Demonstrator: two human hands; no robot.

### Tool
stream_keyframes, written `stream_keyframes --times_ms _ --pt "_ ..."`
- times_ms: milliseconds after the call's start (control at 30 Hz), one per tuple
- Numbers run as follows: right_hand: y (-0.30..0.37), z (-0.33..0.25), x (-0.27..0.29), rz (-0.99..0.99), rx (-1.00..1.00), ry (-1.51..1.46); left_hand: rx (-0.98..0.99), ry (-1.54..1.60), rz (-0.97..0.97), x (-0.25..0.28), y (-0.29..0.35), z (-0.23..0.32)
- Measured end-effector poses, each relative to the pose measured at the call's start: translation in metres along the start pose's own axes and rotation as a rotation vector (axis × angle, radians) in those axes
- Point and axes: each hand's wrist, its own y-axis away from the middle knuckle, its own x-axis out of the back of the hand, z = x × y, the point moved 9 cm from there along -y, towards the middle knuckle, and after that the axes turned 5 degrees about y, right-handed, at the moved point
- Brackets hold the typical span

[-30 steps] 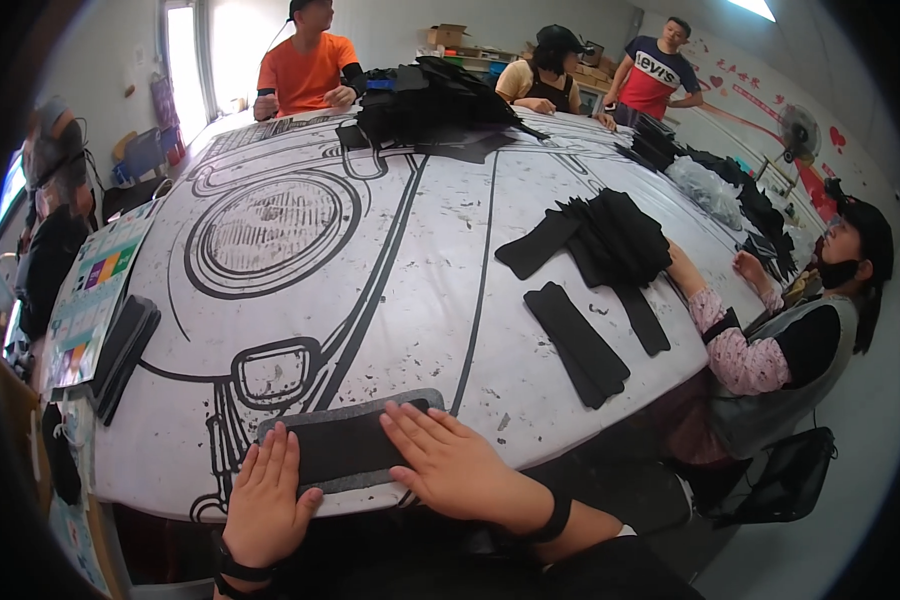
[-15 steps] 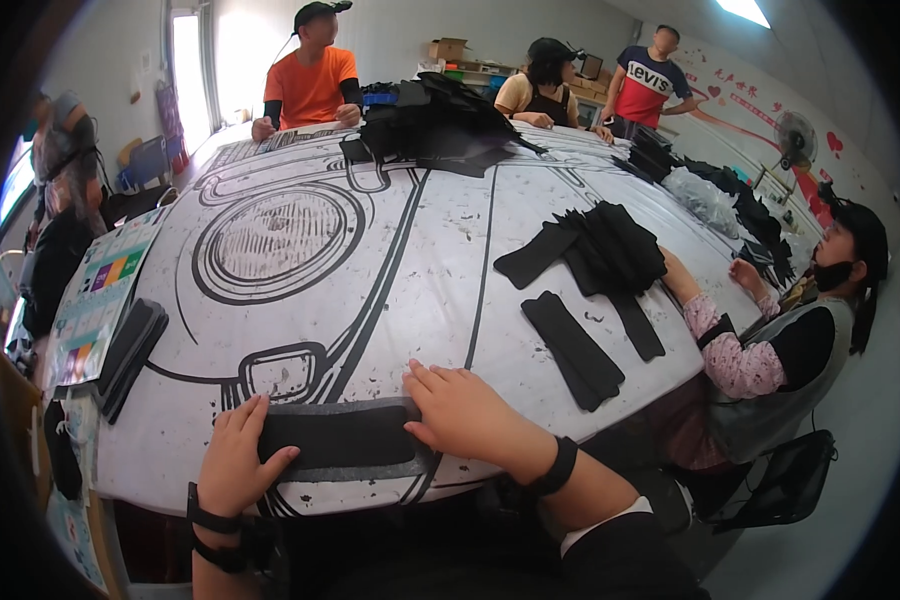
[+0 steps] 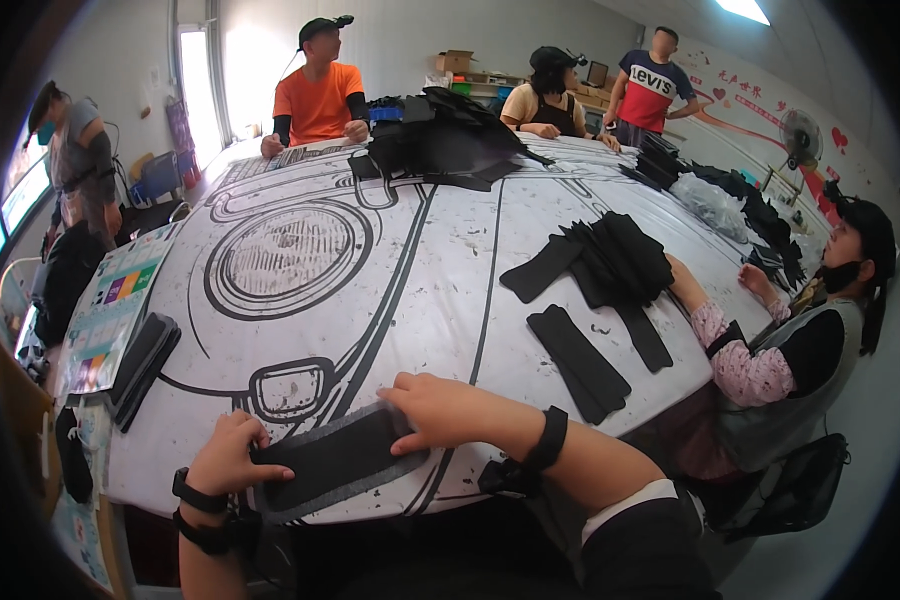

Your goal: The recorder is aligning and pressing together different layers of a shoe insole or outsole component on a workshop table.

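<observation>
Near the front edge of the table, a black rectangular fabric pad (image 3: 338,456) with a grey border is held between my two hands, tilted with its right end higher. My left hand (image 3: 228,455) grips the left end, thumb on top and fingers curled at the edge. On the right end, my right hand (image 3: 440,412) has its thumb over the black surface, with its fingers at the far edge. To the right, away from my hands, lie loose black strips (image 3: 578,362) and a fanned heap of similar black pieces (image 3: 620,262).
The white table cover (image 3: 420,320) carries black line drawings. A large black pile (image 3: 450,140) sits at the far side. Left are a stack of dark pads (image 3: 142,370) and a colourful printed sheet (image 3: 120,290). A co-worker (image 3: 800,330) sits at the right; several others are around.
The pad, flat on the table before, is now tilted with its right end raised. My hands have gone from lying spread on it to gripping its ends. The view has shifted slightly.
</observation>
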Motion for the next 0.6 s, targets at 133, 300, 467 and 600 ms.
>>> stream_keyframes --times_ms 133,300,467,600 --pt "-0.008 0.005 -0.010 -0.105 0.014 -0.102 0.212 0.255 -0.116 -0.003 -0.002 -0.012" --pt "-0.012 0.009 -0.009 -0.115 0.030 -0.142 0.208 0.362 -0.398 -0.006 0.000 -0.004" --pt "-0.020 0.025 0.005 -0.045 0.026 -0.171 -0.086 0.266 -0.068 0.058 -0.018 0.049" --pt "-0.017 0.060 0.065 0.198 -0.211 -0.596 -0.299 0.127 0.530 0.125 -0.020 0.108"
